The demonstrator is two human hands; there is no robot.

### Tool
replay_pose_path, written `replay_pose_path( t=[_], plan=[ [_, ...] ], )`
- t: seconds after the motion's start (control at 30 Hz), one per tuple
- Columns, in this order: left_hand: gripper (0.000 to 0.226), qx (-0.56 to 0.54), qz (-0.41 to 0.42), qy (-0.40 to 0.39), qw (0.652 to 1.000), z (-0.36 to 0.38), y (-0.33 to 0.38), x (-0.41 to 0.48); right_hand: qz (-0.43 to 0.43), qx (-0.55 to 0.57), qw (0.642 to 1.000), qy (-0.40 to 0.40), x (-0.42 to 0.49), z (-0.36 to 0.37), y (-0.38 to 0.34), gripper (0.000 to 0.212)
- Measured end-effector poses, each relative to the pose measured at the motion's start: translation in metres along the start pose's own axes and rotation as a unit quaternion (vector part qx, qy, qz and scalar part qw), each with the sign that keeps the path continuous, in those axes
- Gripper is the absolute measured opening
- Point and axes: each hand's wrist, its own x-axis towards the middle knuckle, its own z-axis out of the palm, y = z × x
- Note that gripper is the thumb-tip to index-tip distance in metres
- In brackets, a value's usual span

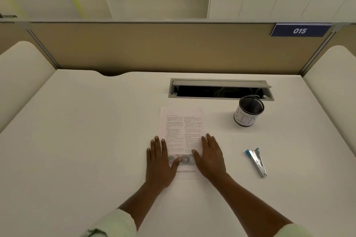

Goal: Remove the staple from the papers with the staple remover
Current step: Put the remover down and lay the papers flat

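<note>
The printed papers (181,125) lie flat in the middle of the white desk (86,140), text facing me. My left hand (159,161) rests palm down on their lower left edge, fingers spread. On the lower right edge lies my right hand (211,157), also flat and holding nothing. The staple remover (257,161), silver metal with a blue end, sits on the desk well to the right of my right hand, untouched. A faint mark at the top left corner of the papers may be the staple; it is too small to tell.
A black mesh pen cup (248,110) with a white label stands right of the papers' top. Behind it is an open grey cable tray (221,89) set into the desk. Tan partition walls (154,48) enclose the desk at back and sides.
</note>
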Motion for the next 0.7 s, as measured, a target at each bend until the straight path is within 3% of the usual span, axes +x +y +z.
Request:
replay_pose_path(
  t=[0.17, 0.5, 0.7],
  plan=[
    [0.093, 0.008, 0.003, -0.008, 1.0, -0.002, -0.006, 0.017, -0.027, -0.069, 0.997, -0.033, 0.0, 0.011, 0.005, 0.078],
    [0.092, 0.011, 0.005, -0.021, 1.0, -0.004, -0.012, 0.021, -0.022, -0.072, 0.995, -0.066, 0.006, 0.004, 0.003, 0.083],
    [0.091, 0.015, 0.053, 0.012, 0.998, -0.019, 0.0, 0.018, -0.026, -0.08, 0.996, -0.035, 0.002, -0.013, 0.011, 0.083]
  ],
)
